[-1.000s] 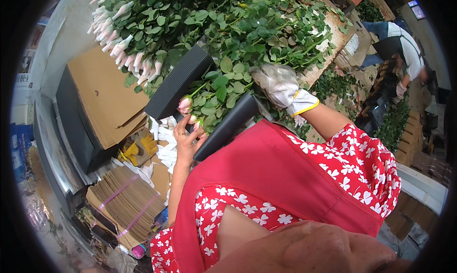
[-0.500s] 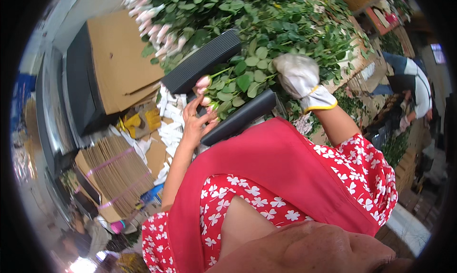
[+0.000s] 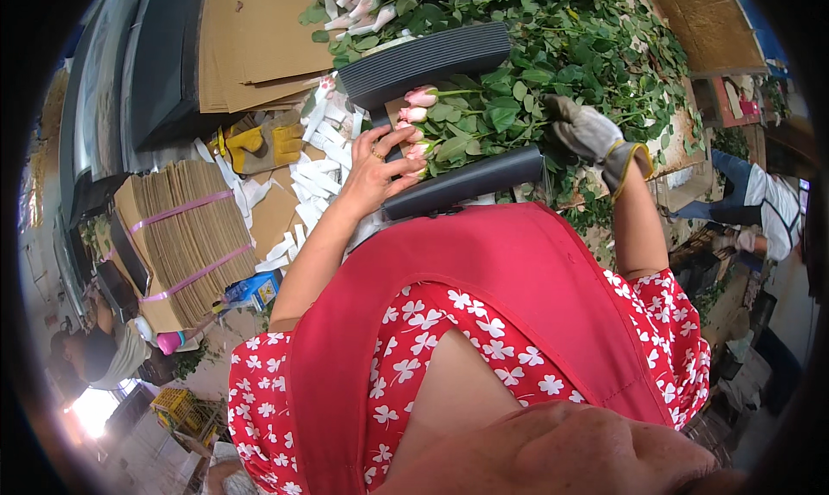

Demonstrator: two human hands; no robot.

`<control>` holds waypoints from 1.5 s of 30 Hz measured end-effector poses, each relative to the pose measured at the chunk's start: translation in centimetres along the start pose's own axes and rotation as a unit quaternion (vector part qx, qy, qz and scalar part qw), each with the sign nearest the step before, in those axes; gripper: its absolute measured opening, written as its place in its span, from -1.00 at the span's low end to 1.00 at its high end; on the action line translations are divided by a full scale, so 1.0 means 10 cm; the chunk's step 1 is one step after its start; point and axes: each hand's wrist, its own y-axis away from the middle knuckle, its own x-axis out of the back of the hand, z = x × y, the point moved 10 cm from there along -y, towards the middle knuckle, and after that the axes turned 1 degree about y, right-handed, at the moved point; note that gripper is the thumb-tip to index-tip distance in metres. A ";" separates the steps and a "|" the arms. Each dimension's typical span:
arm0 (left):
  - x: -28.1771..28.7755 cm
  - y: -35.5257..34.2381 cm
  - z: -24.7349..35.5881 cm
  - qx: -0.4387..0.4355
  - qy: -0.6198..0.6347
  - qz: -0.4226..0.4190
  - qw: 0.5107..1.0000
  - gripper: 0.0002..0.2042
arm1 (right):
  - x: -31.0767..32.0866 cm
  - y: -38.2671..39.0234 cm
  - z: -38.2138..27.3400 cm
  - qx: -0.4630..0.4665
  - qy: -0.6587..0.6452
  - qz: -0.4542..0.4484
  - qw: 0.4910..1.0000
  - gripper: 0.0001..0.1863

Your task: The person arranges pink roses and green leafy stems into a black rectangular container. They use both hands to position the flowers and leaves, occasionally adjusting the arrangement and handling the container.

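Pink roses (image 3: 415, 113) lie in a row between a black ribbed block (image 3: 423, 61) and a smooth black bar (image 3: 466, 182). Their blooms point left and their leafy stems run right. My bare left hand (image 3: 377, 169) is open, fingers spread, with the fingertips against the lower blooms. My right hand (image 3: 591, 132) wears a whitish-grey glove with a yellow-edged cuff. It is over the stems and leaves, right of the roses. Its fingers are partly blurred among the foliage, so I cannot make out whether they grip any stems.
A large heap of leafy stems (image 3: 596, 46) covers the far side. White paper strips (image 3: 321, 177) lie left of my left hand. Beyond are yellow gloves (image 3: 281, 141), cardboard sheets (image 3: 268, 29) and a strapped cardboard stack (image 3: 186, 236). Another person (image 3: 768, 203) is at the right.
The view has shifted, so the scene sits further right. My right glove has turned, from a rounded closed shape to fingers reaching toward the stems. My left hand stays at the blooms.
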 end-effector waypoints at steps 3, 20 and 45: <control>0.04 -0.06 0.07 -0.002 -0.015 -0.013 1.000 -0.72 | 0.61 0.10 -0.47 -0.013 0.036 0.138 0.990 -0.70; -0.10 0.14 -0.19 0.096 0.237 0.028 0.966 -0.75 | -0.76 -0.79 -2.34 0.300 0.173 -0.175 0.922 -0.69; 0.31 -0.09 0.16 -0.028 -0.058 0.072 0.995 -0.60 | -1.12 -0.92 -1.88 0.184 0.154 -0.027 0.970 -0.73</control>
